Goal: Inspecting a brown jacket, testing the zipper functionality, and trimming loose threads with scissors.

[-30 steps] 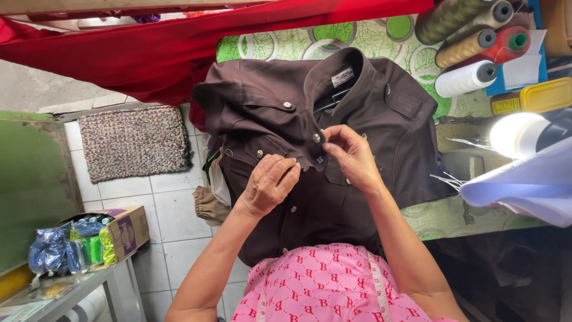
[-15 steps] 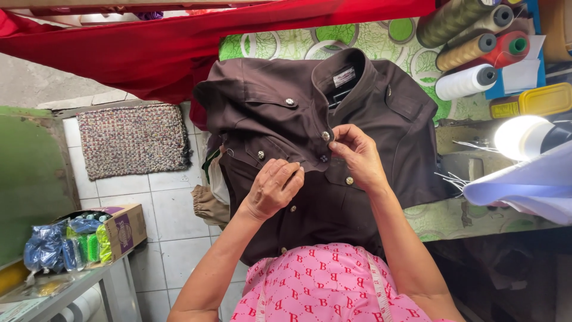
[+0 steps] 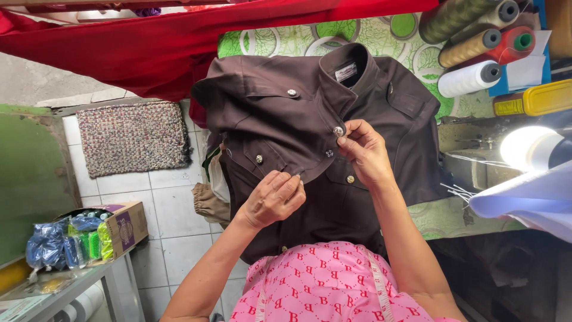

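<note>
Pinching the front placket of a dark brown shirt (image 3: 310,119), the right hand (image 3: 364,154) grips the cloth between thumb and fingertips just beside a silver button (image 3: 338,130). Lower down on the same front edge, the left hand (image 3: 275,200) is curled closed, its fingers holding the fabric where one flap folds over the other.

That shirt lies spread on a work table (image 3: 453,217) covered in a green patterned cloth. Its long axis runs from the person's lap away toward the far edge of the table, with the collar (image 3: 348,68) pointing away from the person and the hem nearest the body. It lies front side up, with small metal buttons showing on the chest pockets and down the middle.

Near the collar, at the table's far right corner, several large thread cones (image 3: 473,45) in olive, tan, red and white lie on their sides. A long red cloth (image 3: 149,45) hangs across the far side. A lit lamp (image 3: 527,149) glows at the right edge, close to pale blue fabric (image 3: 524,200).

On the tiled floor to the left lies a woven mat (image 3: 132,137), and nearer, a small cardboard box (image 3: 122,229) sits beside bright packets. The person wears a pink patterned garment (image 3: 322,283).
</note>
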